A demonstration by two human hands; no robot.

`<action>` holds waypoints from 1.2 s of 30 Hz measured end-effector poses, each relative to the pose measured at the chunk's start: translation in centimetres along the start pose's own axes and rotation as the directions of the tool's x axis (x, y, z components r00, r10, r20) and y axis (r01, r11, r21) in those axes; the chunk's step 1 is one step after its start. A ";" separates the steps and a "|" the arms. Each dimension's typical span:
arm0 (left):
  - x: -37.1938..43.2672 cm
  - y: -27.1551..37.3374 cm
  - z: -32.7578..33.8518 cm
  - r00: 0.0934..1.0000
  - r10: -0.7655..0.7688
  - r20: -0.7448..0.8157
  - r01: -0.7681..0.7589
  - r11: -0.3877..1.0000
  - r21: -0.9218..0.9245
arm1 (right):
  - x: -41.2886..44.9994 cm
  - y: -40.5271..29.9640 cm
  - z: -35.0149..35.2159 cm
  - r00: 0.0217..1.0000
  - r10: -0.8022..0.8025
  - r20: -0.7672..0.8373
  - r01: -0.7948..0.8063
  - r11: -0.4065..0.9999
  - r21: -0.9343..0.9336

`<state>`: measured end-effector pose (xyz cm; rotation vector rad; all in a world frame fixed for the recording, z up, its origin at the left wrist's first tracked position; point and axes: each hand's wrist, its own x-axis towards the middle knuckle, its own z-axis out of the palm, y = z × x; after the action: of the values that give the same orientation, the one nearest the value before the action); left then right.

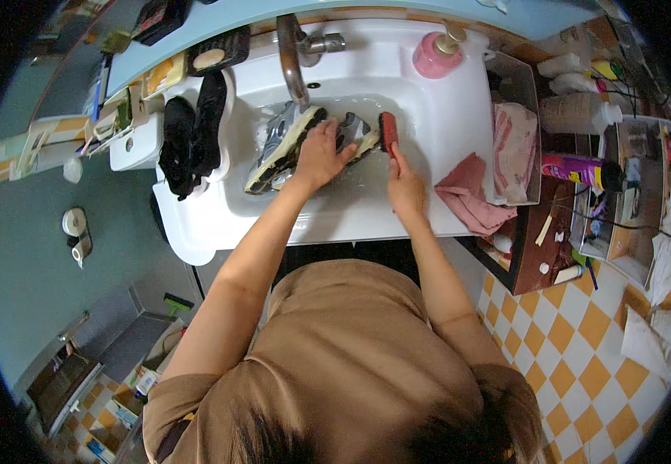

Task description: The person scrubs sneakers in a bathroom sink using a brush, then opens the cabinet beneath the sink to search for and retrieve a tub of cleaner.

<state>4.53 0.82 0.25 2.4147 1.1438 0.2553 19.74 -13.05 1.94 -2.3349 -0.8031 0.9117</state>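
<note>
Two grey sneakers with pale soles lie in water in a white washbasin [451, 139]. The nearer-left sneaker [282, 152] is on its side under the faucet [292, 64], its sole turned up to the right. My left hand [321, 155] rests with spread fingers by that sole, between the two shoes. The other sneaker [355, 130] lies partly hidden behind that hand. In my right hand [405, 185] is the handle of a red scrub brush [388, 130], its dark bristles facing left, close to the second sneaker's right end.
Black shoes [210, 122] stand on the basin's left rim. A pink soap dispenser [437, 55] is at the back right, a pink cloth [471, 197] on the right rim. Beyond it stand a plastic bin [529, 75] with a striped towel and a brown cabinet [535, 249].
</note>
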 end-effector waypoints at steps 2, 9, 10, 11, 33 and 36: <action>2.7 0.6 0.7 0.984 -0.118 0.137 0.096 0.983 0.157 | -3.2 -0.9 -0.9 0.996 -0.088 -0.002 0.088 0.996 -0.004; 4.2 2.0 5.6 0.761 -0.020 0.649 0.196 0.960 -0.200 | 3.2 2.7 1.2 0.988 -0.146 -0.051 0.142 0.986 -0.087; 3.3 2.0 6.5 0.819 0.001 0.574 0.231 0.915 -0.330 | 3.1 1.8 1.3 0.984 -0.173 -0.030 0.171 0.983 -0.067; 3.1 0.9 6.8 0.819 0.003 0.574 0.222 0.921 -0.321 | 2.2 1.0 1.7 0.984 -0.173 -0.037 0.171 0.984 -0.055; 1.1 1.2 1.2 0.920 -0.261 0.293 0.356 0.244 -0.902 | -0.8 -4.6 0.2 0.986 -0.166 0.005 0.166 0.986 0.001; 0.5 2.0 2.0 0.929 -0.234 0.287 0.355 0.345 -0.869 | -1.8 -4.4 0.1 0.995 -0.093 0.030 0.094 0.994 -0.052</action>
<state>6.95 -0.51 -0.54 1.1673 0.9671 0.4712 17.04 -11.15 5.44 -2.3137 -0.9512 0.8945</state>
